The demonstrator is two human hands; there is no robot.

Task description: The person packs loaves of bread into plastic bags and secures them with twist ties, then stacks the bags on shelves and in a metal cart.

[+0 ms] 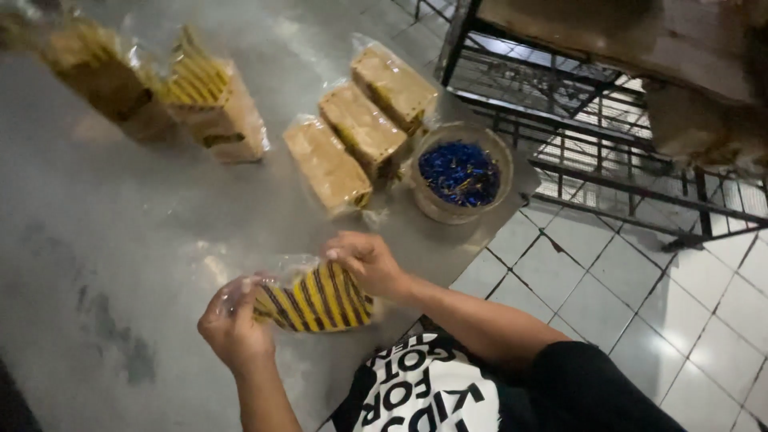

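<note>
Striped wafers (320, 300), yellow and dark, sit in a clear bag (276, 276) near you on the table (96, 240); your left hand (234, 324) clamps its left end, your right hand (366, 262) pinches its top. Far right, a round tub (462, 172) holds blue bits (459, 172)

Small home-based packing workshop suggested. Grey metal table (120, 240) laid with rows of bagged snack packs (364, 128). Tub (462, 172) of blue ties kept beside them. White tiled floor (608, 280) and black metal rack (576, 104) seen alongside.
</note>
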